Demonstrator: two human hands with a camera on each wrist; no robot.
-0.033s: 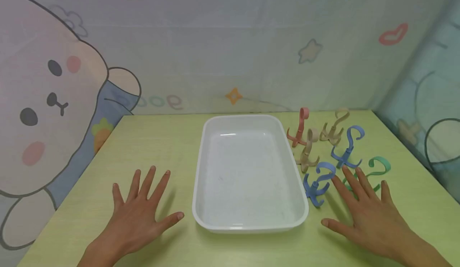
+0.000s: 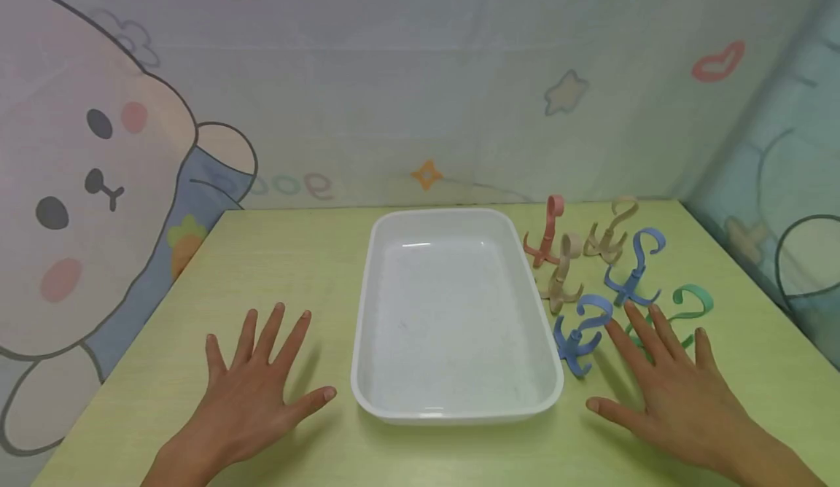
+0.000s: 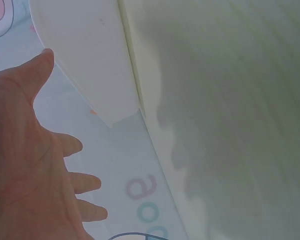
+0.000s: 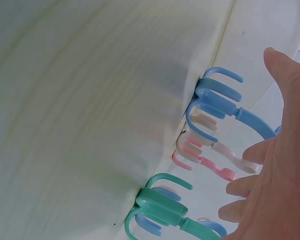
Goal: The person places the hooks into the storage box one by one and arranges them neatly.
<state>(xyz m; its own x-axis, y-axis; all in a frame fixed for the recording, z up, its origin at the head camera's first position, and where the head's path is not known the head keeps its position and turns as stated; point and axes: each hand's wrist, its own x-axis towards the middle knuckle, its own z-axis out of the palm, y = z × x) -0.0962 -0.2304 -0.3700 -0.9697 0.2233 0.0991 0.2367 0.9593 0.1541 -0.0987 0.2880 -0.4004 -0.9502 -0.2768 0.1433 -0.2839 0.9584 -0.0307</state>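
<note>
My left hand (image 2: 246, 399) is spread above the table, left of a white tray (image 2: 459, 319), and holds nothing. On the tray's right side my right hand (image 2: 685, 403) is spread too, with nothing in its grasp. Nearest to it are a blue four-armed hanging hook (image 2: 573, 340) and a green one (image 2: 707, 301), whose base is partly hidden by the fingers. Behind them stand another blue hook (image 2: 634, 279), a beige hook (image 2: 559, 283), a second beige hook (image 2: 608, 245) and a red hook (image 2: 547, 243). In the right wrist view the green hook (image 4: 162, 202) stands upright on its base, apart from the palm.
The pale yellow-green table (image 2: 295, 254) carries the tray in its middle and the hooks on its right. A printed cloth (image 2: 394, 86) with a bear, hearts and stars hangs behind the table's back edge and along the sides.
</note>
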